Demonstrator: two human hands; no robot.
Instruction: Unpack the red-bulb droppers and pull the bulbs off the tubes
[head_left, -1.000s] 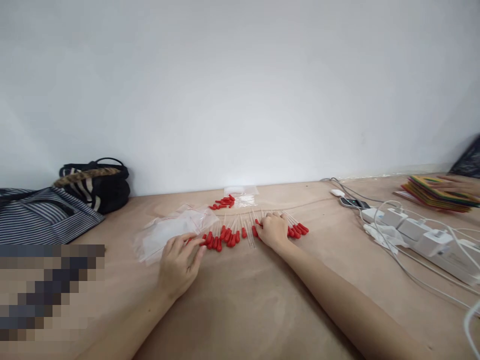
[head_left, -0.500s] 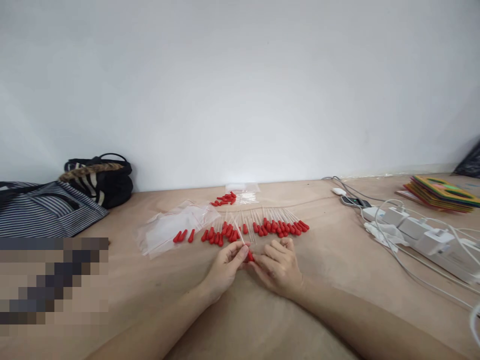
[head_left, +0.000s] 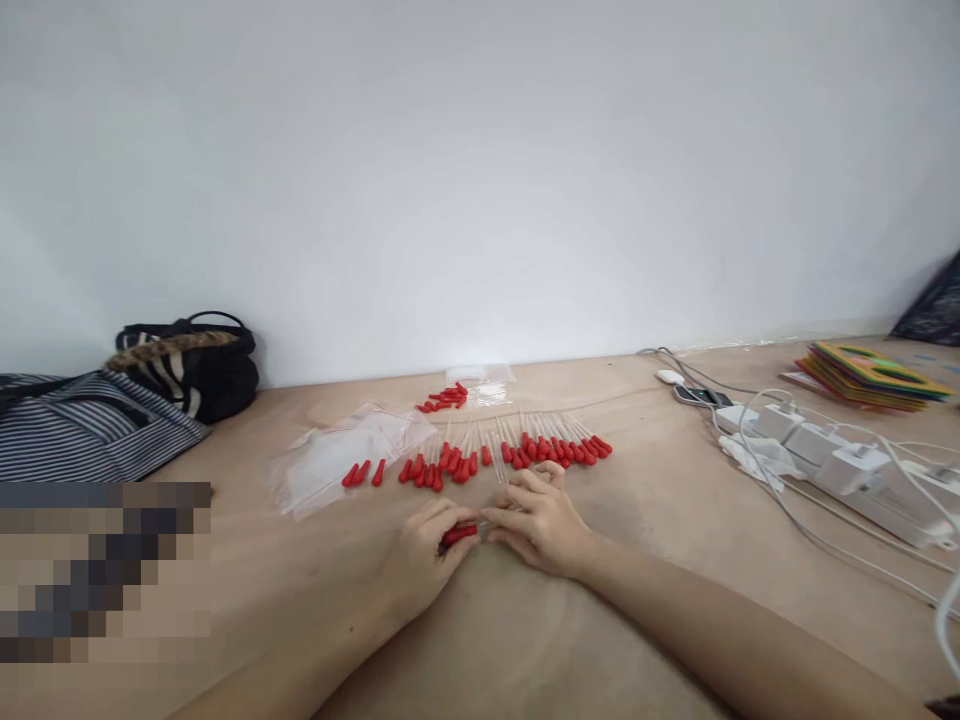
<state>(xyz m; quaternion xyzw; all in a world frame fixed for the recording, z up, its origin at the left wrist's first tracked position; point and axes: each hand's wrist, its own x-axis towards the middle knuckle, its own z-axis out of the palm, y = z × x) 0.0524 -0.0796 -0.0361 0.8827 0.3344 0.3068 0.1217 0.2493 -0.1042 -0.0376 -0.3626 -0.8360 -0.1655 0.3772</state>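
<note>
My left hand (head_left: 429, 548) is closed around a red dropper bulb (head_left: 460, 535), which lies sideways between thumb and fingers. Close on its right, my right hand (head_left: 546, 525) pinches a thin clear dropper tube (head_left: 484, 524); only a short bit shows between the hands, its end at or near the bulb's mouth. Beyond my fingers, assembled droppers (head_left: 562, 450) with red bulbs lie in a row, tubes pointing away from me. A few bare clear tubes (head_left: 497, 462) lie amid the row. Loose red bulbs (head_left: 378, 472) sit to the left.
Clear zip bags (head_left: 337, 455) lie at left. More red bulbs (head_left: 446, 398) and a bag with tubes (head_left: 489, 388) are near the wall. A power strip (head_left: 885, 500) with chargers and cables runs along the right, beside stacked colored frames (head_left: 874, 375). Bags (head_left: 199, 365) stand far left.
The left hand has turned and now shows a red bulb lying sideways; the clear tube that stuck up from it is now low between the hands. The right hand has shifted slightly up.
</note>
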